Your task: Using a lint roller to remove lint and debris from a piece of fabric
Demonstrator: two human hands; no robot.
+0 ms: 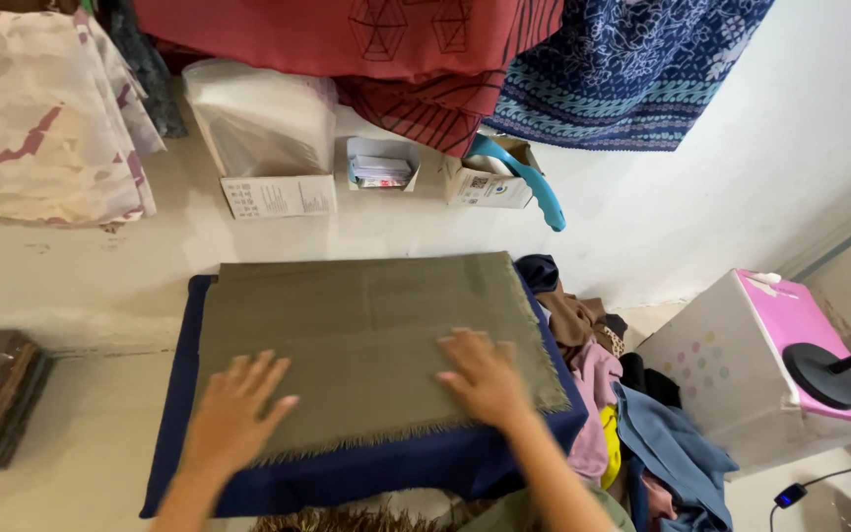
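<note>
Both hands lie flat, fingers spread and holding nothing, on an olive cloth folded over a navy pad. The left hand presses near the cloth's frayed front edge, the right hand further in. A heap of clothes lies just beside the pad, near a white-and-pink box.
</note>
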